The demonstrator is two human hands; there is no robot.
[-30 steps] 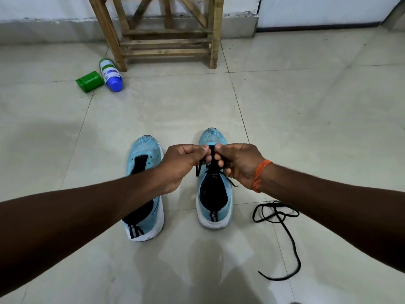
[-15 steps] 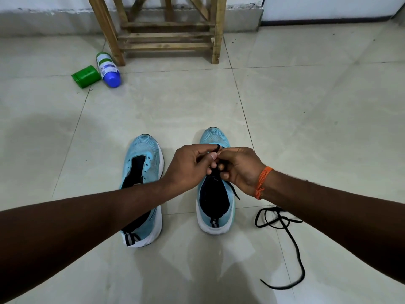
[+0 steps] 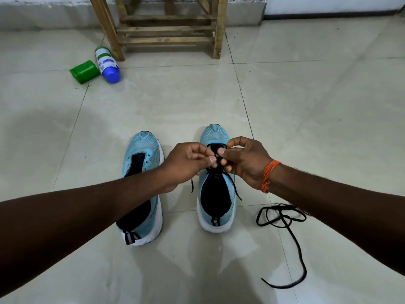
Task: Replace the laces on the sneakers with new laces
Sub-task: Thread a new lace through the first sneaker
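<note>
Left hand (image 3: 188, 163) and right hand (image 3: 243, 161): fingers curled, both pinching black lace (image 3: 236, 190) over tongue of right sneaker (image 3: 214, 134). Left sneaker (image 3: 142, 150) just beside, on floor. Loose lace (image 3: 282, 218) right of both.

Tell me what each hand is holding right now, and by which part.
The left hand and right hand both pinch the black lace above the eyelets of the laced sneaker, mid-length; its ends hang free.
</note>
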